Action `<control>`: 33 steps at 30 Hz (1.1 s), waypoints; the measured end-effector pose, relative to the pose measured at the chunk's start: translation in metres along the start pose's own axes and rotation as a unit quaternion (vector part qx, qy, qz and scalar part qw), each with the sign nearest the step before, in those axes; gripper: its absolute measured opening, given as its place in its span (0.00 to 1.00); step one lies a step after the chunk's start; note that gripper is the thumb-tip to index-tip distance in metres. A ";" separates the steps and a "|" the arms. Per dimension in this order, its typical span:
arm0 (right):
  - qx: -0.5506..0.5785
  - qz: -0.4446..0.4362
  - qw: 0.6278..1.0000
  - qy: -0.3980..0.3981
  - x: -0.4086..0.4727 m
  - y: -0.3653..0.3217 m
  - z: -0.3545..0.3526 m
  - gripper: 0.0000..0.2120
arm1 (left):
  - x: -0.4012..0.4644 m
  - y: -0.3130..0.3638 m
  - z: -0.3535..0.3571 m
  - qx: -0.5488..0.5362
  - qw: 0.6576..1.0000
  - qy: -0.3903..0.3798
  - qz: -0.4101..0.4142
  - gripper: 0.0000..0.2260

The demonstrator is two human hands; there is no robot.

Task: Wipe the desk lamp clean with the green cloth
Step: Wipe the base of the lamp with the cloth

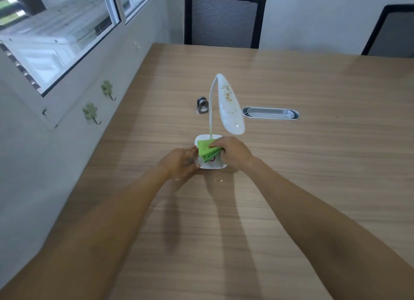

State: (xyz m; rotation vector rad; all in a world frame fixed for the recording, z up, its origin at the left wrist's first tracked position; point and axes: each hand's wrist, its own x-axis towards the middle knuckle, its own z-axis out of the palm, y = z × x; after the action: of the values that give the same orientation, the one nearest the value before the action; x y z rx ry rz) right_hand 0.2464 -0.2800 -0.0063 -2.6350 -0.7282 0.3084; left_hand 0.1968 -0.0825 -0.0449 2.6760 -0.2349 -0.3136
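Right hand (233, 152) curled down over a bunched bright green cloth (207, 151), gripping it and pressing it onto the square base of a white plastic desk lamp (228, 104) with a thin bent neck. Left hand (182, 163) loosely open, fingers extended, touching the base's left edge, clasping nothing. Standing near the middle of a light wood-grain table (291, 187). Brownish crumbs on the lamp's long oval head. More crumbs (220, 179) on the table just in front of the base.

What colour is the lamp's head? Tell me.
White, speckled with brownish crumbs, on the lamp head; head view.
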 end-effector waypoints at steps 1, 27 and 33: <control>-0.012 -0.004 1.000 -0.003 -0.005 0.002 0.000 0.26 | 0.000 -0.001 0.001 0.005 1.000 0.001 -0.004 0.26; -0.223 -0.048 0.972 0.048 -0.054 0.004 0.016 0.19 | -0.004 0.005 -0.002 -0.038 0.998 0.014 -0.038 0.28; -0.150 -0.018 0.981 0.120 -0.050 0.008 -0.001 0.23 | -0.002 0.006 -0.003 0.005 1.000 0.005 -0.030 0.29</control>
State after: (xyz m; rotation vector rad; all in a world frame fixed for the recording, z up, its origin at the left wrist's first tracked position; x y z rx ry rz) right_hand 0.2082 -0.3129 -0.0037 -2.8659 -0.7924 -0.1407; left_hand 0.1951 -0.0862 -0.0389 2.6971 -0.1547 -0.3188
